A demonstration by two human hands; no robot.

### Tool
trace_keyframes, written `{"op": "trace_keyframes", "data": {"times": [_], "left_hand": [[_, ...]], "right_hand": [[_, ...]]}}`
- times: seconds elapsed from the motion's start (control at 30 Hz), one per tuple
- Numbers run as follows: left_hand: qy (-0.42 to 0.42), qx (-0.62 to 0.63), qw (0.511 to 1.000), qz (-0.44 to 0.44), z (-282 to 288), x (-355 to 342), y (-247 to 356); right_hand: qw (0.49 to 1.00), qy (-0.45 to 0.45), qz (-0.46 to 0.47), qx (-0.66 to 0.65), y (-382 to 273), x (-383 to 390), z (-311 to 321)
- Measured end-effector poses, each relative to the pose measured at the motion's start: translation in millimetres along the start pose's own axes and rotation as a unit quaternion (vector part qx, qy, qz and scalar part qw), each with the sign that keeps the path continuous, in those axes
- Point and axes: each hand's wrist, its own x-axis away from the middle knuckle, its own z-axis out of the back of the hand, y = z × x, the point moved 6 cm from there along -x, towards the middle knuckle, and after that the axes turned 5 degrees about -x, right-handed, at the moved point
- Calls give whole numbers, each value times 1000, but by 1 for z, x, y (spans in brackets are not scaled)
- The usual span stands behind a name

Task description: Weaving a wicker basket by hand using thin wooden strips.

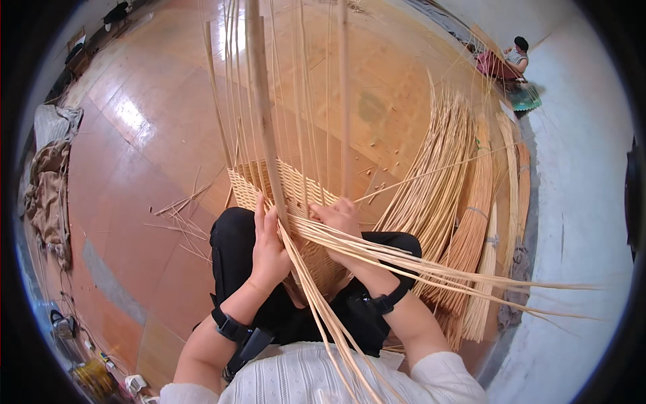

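A partly woven wicker basket (296, 182) rests tilted between my knees, with tall upright stakes rising from its rim. My left hand (268, 252) lies against its near left corner, fingers stretched upward beside a thick corner stake (269, 135). On the near rim my right hand (340, 219) has its fingers curled, pinching a wicker rod at the weave. Long loose wicker rods (417, 261) fan out to the right from under that hand. Another bunch of rods (323, 313) hangs down toward my chest from the corner by my left hand. The right fingertips are partly hidden.
Large bundles of wicker rods (437, 161) lie on the floor at my right, beside the pale wall strip. Scattered offcuts (182, 202) lie left of the basket. Cloths (48, 182) are heaped at the far left. Another person (518, 59) sits working at the far right.
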Motion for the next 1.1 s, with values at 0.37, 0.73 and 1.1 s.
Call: {"op": "trace_keyframes", "data": {"times": [0.37,0.73,1.1], "left_hand": [[-8,-12,1000,8,12,-14,-23],[-72,206,976,0,75,-135,-23],[49,21,978,200,77,-107,-129]], "right_hand": [[986,27,-159,37,-4,6,-26],[884,68,-340,-313,33,31,-31],[962,95,-199,-160,8,5,-90]]}}
